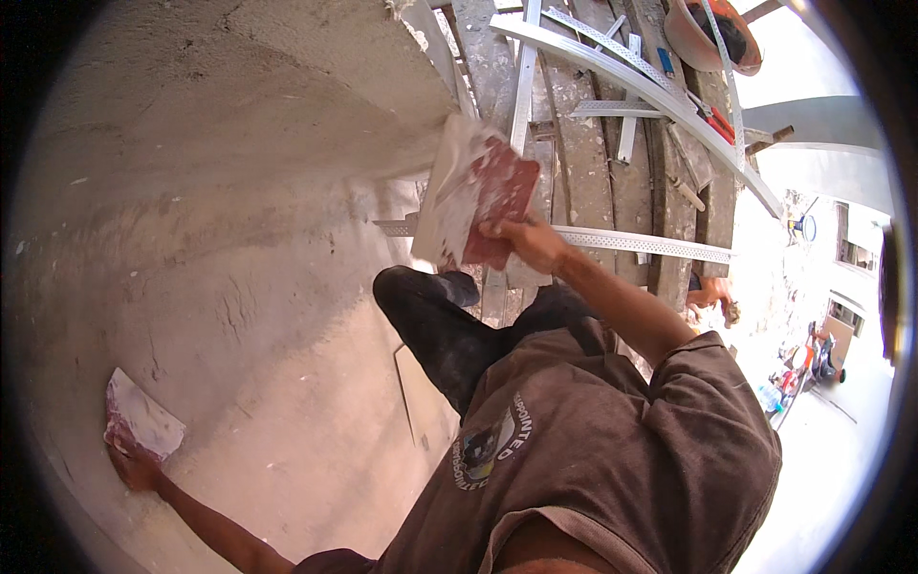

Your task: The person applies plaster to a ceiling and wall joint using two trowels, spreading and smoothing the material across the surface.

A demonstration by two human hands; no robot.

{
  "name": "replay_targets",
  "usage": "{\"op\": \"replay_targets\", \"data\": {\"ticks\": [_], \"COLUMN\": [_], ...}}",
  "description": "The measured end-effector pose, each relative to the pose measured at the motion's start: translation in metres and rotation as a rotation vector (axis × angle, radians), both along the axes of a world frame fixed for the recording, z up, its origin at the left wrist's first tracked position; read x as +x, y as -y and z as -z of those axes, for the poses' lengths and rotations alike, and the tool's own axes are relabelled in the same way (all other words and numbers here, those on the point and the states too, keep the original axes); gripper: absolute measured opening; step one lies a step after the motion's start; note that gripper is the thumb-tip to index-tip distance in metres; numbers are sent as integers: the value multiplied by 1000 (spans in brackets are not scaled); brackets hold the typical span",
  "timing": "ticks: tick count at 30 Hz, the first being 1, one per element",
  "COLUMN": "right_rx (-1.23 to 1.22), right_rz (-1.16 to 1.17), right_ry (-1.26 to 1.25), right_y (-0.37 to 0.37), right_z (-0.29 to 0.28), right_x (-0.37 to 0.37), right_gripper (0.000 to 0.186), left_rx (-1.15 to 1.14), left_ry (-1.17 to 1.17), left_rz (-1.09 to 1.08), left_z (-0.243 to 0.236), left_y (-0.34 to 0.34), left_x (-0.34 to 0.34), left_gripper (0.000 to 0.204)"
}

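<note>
My right hand [529,243] is closed on the edge of a wide red plaster scraper [507,191]. White plaster is smeared over this scraper, and its pale blade side is slightly blurred; it is up off the planks, close to the wall's end. Far to the lower left, my left hand [134,466] grips a second plaster scraper [146,421], reddish at the held edge and coated with white. That scraper lies at or very near the plastered wall [239,297]; whether it touches cannot be made out.
Wooden planks [583,158] carry several white perforated corner beads [650,244], red-handled snips [717,124] and a blue-handled tool [666,62]. An orange bowl-shaped container [693,43] stands at the far right. Someone's hand [710,292] shows beside my right sleeve. Farther down stands a scooter [813,359].
</note>
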State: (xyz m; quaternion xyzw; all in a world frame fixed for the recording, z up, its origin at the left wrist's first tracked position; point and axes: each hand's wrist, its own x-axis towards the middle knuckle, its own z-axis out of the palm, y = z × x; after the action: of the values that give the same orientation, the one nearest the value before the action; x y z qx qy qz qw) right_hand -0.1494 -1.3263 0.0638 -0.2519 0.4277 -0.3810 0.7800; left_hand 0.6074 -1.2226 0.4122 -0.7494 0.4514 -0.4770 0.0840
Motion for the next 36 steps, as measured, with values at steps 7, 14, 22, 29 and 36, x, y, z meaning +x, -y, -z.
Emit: {"op": "replay_targets", "data": {"ticks": [7,14,22,29,36], "right_rx": [-6,90,-246,-1032,-1283], "right_rz": [225,521,306,251,191], "right_ry": [-13,55,-372,-777,-420], "right_y": [14,-6,-40,-48,-38], "right_z": [12,20,-6,-39,-56], "right_x": [-58,-104,-130,-76,-55], "right_gripper": [30,35,35,32,49], "left_rx": [66,-137,-480,-653,-369], "left_ry": [-113,-621,-1998,-3701,-3843], "left_rz": [125,183,22,439,310], "left_z": [-15,7,229,375,388], "left_y": [-13,-3,20,14,21], "left_x": [-27,-62,-351,-530,-598], "left_gripper": [49,51,65,29,31]}}
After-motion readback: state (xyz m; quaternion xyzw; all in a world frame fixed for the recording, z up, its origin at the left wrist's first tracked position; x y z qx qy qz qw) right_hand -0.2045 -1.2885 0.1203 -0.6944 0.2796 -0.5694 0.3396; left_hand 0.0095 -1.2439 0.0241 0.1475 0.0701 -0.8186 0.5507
